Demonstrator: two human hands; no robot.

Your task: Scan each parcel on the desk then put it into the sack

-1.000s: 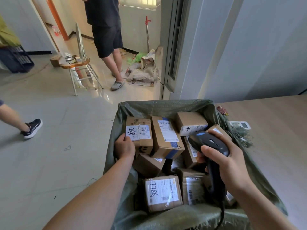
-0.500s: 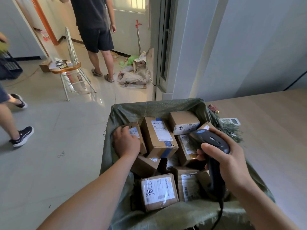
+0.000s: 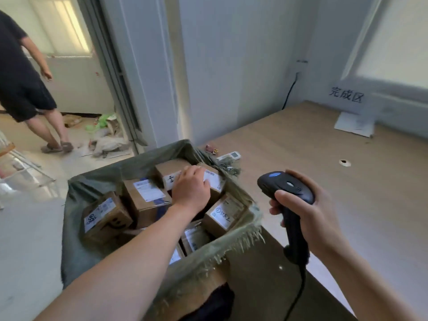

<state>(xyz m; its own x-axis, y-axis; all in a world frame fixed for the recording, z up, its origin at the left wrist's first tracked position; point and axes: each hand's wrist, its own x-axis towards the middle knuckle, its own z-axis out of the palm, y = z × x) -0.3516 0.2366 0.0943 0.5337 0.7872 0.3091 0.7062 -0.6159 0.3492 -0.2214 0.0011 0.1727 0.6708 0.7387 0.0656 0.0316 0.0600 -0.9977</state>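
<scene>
1. Room: pale walls; tiled floor (image 3: 27,239) lay left of the sack (image 3: 76,228); a bystander (image 3: 20,84) stood well beyond it.
2. Bench (image 3: 324,181): smooth wood-look top, right of the sack and touching it.
3. Sack: soft green weave, frayed rim, mouth open.
4. Parcels (image 3: 104,214): small cardboard boxes, all those in view inside the sack. Judged light and stiff, with slick labels; best taken across opposite side faces.
5. Right hand (image 3: 310,218): right of the sack, wrapped round the scanner (image 3: 287,186) handle.
6. Left hand (image 3: 191,187): inside the sack, palm down on a rear parcel (image 3: 214,181), fingers lightly bent; grip could not be confirmed.
7. Remote (image 3: 229,156): on the bench, just behind the sack.
</scene>
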